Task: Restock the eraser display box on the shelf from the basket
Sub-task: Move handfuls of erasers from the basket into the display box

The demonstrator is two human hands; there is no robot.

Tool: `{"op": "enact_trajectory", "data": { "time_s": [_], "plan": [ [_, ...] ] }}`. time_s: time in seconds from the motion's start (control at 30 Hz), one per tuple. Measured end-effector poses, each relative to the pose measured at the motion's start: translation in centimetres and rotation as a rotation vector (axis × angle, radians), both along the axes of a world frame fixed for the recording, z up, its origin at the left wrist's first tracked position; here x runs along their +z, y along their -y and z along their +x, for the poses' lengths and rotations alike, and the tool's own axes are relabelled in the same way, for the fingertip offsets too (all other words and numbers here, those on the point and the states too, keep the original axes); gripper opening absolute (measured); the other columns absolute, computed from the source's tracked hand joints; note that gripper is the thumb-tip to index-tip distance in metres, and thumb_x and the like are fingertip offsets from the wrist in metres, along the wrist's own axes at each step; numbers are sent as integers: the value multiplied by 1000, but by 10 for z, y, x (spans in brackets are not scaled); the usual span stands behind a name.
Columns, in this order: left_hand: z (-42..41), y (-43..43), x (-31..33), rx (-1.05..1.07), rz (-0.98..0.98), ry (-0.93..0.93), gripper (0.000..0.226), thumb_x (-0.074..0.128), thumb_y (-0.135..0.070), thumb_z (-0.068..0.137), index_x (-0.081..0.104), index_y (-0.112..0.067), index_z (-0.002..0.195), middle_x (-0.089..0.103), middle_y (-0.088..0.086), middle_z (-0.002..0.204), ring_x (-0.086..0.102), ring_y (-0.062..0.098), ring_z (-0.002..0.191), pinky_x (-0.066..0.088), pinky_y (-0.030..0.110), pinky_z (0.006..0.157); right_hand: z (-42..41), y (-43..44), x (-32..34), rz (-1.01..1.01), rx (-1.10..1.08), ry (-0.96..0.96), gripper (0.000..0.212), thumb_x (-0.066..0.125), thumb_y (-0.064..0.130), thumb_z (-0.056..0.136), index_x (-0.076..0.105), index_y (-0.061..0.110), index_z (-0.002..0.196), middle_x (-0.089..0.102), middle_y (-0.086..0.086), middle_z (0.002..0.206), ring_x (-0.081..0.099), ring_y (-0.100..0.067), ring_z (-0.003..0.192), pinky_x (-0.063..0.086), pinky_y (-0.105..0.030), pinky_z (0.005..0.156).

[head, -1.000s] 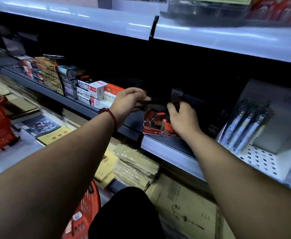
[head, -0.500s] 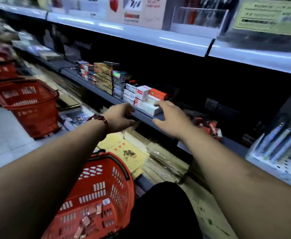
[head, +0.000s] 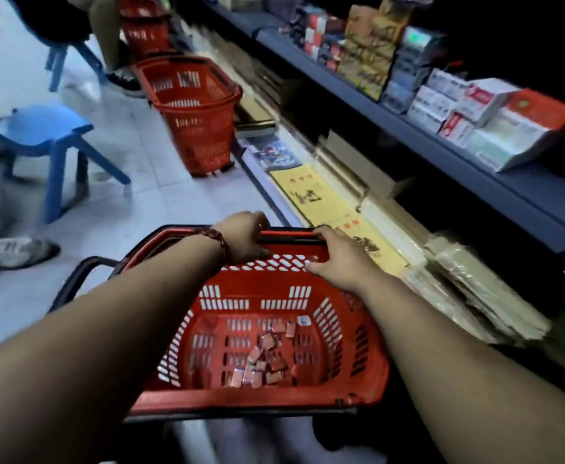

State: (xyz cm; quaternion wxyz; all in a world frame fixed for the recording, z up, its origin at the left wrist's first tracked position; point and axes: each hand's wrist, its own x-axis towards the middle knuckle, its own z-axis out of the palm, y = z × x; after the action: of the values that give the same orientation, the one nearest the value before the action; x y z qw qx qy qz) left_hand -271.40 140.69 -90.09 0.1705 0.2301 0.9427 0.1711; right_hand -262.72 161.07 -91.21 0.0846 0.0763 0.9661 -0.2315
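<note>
Basket (head: 370, 360), slotted red plastic, held by left hand (head: 245, 237) and right hand (head: 338, 256).

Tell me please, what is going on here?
A person beside a shop shelf holds a red basket by its far rim. The left hand and the right hand both grip that rim. A small heap of wrapped erasers lies on the bottom of the basket. Neither hand has picked any up yet.

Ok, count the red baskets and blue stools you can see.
Red baskets: 3 clear; blurred red behind the farthest may be another
Blue stools: 2
Total: 5
</note>
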Motion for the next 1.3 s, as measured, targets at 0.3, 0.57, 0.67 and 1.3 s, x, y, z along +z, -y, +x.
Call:
{"op": "enact_trajectory", "data": {
  "time_s": [0.3,0.57,0.67,1.3],
  "plan": [
    [26,32,-169,-44,-211,275,75,79,-51,79,49,-18,140,54,12,141,54,33,128,46,42,106,13,28,-157,-79,-25,337,79,83,28,82,45,11,149,51,-13,149,50,-29,136,39,-28,107],
    [21,26,-258,-242,-521,494,103,77,-61,78,28,-14,156,30,25,159,37,42,143,34,39,116,2,13,-236,92,152,531,89,80,22,84,31,25,159,40,-8,158,51,-32,134,47,-37,106],
    [18,25,-282,-311,-518,526,102,71,-61,84,19,-14,158,21,24,161,28,44,147,30,50,119,-10,16,-256,98,226,495,83,77,16,85,35,24,157,38,-6,158,48,-31,138,45,-38,109],
    [44,16,-326,-127,-274,636,64,36,-59,103,20,-27,157,29,12,158,48,36,135,42,45,106,-9,41,-298,140,173,573,65,54,5,97,36,31,154,1,-4,170,18,-39,153,32,-55,121]
  ]
}}
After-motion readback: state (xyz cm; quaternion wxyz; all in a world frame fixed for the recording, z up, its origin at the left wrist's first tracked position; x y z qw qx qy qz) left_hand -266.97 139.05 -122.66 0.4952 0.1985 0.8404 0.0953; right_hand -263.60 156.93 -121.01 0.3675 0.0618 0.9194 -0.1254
